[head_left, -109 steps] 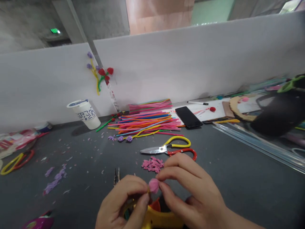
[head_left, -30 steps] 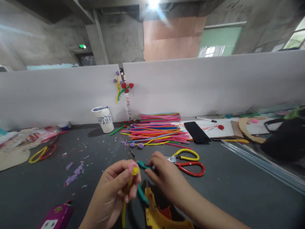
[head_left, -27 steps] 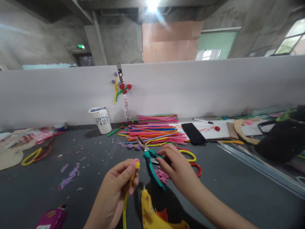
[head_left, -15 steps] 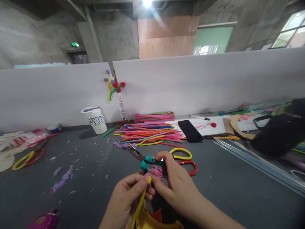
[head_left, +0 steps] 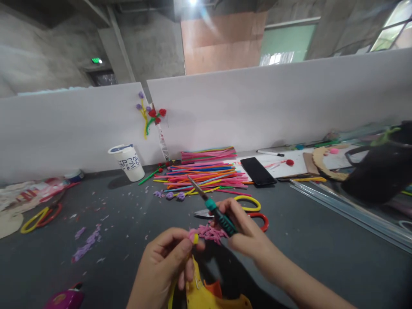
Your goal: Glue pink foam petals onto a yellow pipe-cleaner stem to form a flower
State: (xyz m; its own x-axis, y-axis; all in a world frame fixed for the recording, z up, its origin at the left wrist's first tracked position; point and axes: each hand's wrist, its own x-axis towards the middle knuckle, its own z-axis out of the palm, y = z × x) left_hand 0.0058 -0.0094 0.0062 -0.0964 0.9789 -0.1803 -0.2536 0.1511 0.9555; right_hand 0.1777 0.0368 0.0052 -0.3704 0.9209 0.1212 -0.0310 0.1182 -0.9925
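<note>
"Where's the pink/yellow pc (head_left: 193, 237) held?"
"It's pinched in the L hand (head_left: 167, 262) grip, nr the glue gun (head_left: 207, 297)."
"R hand (head_left: 247, 234)?"
"Pliers (head_left: 222, 219) are gripped; pink bits (head_left: 210, 233) are strewn nearby on the table (head_left: 309, 249), w/ scissors (head_left: 202, 213) just behind."

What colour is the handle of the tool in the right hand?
The pliers' handle is dark green and teal, best seen in the head view.

Dark gray tabletop (head_left: 309, 249): colored stem pile (head_left: 202, 174), black phone (head_left: 258, 171), white cup (head_left: 129, 163), scissors, pink snippets (head_left: 210, 232), purple scraps (head_left: 87, 244).
</note>
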